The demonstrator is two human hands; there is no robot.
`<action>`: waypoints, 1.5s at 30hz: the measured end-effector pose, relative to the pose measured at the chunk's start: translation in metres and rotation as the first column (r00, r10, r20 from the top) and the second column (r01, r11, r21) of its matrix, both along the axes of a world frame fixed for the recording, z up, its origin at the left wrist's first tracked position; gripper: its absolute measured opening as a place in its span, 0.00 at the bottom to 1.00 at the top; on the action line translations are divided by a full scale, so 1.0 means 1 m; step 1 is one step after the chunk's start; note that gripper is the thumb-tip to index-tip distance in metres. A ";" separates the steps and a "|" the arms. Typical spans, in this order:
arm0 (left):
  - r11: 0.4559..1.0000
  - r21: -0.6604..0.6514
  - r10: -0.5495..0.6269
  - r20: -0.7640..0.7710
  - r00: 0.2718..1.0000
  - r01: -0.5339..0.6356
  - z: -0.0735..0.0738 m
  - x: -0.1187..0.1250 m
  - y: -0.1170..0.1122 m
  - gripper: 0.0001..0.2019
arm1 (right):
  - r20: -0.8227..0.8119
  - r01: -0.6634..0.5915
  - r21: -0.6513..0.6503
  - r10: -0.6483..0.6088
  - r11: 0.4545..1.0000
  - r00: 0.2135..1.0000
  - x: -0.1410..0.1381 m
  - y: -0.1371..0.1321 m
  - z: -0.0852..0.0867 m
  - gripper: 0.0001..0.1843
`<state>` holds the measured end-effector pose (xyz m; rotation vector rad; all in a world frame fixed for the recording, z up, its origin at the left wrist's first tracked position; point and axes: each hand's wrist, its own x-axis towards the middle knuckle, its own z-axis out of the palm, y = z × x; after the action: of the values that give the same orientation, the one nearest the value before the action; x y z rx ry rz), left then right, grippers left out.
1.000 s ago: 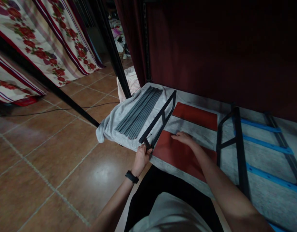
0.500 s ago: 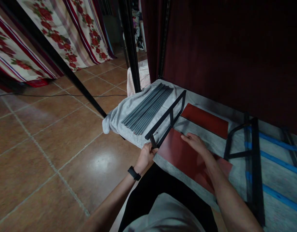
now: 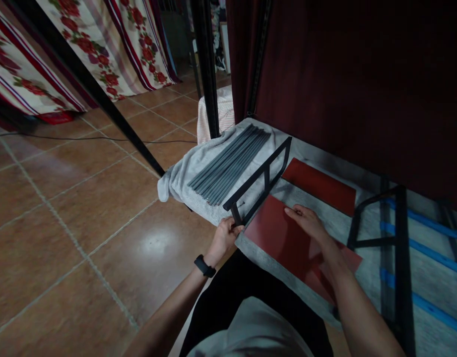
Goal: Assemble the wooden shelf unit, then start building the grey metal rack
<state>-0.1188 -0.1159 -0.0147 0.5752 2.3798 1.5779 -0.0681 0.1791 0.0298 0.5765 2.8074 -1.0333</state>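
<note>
A black metal frame [image 3: 258, 172] stands on the cloth-covered surface at the left end of a dark red panel [image 3: 267, 225]. My left hand [image 3: 225, 237], wearing a black wristband, is closed around the frame's near lower corner. Over the red panel is my right hand [image 3: 306, 221], its thumb and fingers drawn together; whatever they may hold is too small to make out. A screw-like bit [image 3: 241, 204] shows by the frame's lower bar.
Grey rods [image 3: 228, 166] lie bundled beyond the frame. A second red panel [image 3: 319, 186] lies behind the first. To the right stand another black frame [image 3: 402, 258] and blue strips [image 3: 438, 254]. A black post [image 3: 208, 74] rises at the far left corner.
The view has shifted slightly. My right hand has moved a little to the right above the red panel, while my left hand keeps its hold on the frame's corner.
</note>
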 end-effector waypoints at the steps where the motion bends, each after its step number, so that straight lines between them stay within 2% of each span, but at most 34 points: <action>1: 1.000 0.015 0.007 0.009 1.000 -0.007 0.000 -0.001 -0.001 0.06 | 0.000 0.002 0.002 -0.002 1.000 1.000 0.000 0.001 0.000 0.24; 6: 0.998 0.057 -0.020 0.041 0.999 0.017 0.001 -0.003 -0.003 0.09 | -0.002 -0.015 -0.019 0.015 1.000 1.000 -0.002 -0.001 -0.003 0.25; 12: 0.991 0.130 -0.037 0.089 0.995 0.025 0.001 0.001 -0.001 0.13 | 0.015 -0.020 0.019 0.019 1.000 1.000 -0.002 -0.004 -0.009 0.25; 20: 0.986 0.163 -0.048 0.132 0.990 0.027 0.003 0.001 -0.002 0.13 | 0.040 0.013 0.039 -0.015 0.999 0.999 -0.003 -0.002 -0.010 0.26; 31: 0.977 0.212 -0.066 0.168 0.984 0.029 0.000 -0.001 -0.003 0.15 | -0.013 -0.010 -0.031 0.010 0.999 1.000 0.000 0.001 -0.008 0.27; 39: 0.975 0.221 -0.076 0.166 0.983 0.038 0.001 0.000 -0.001 0.12 | -0.026 0.011 -0.017 -0.011 1.000 1.000 0.002 -0.003 -0.002 0.28; 45: 0.975 0.211 -0.090 0.105 0.990 0.067 0.001 -0.001 -0.003 0.08 | 0.026 0.007 -0.014 -0.007 1.000 1.000 0.001 0.000 -0.006 0.28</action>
<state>-0.1200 -0.1186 -0.0136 0.5939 2.0996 1.7855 -0.0676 0.1789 0.0236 0.5940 2.7754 -1.0379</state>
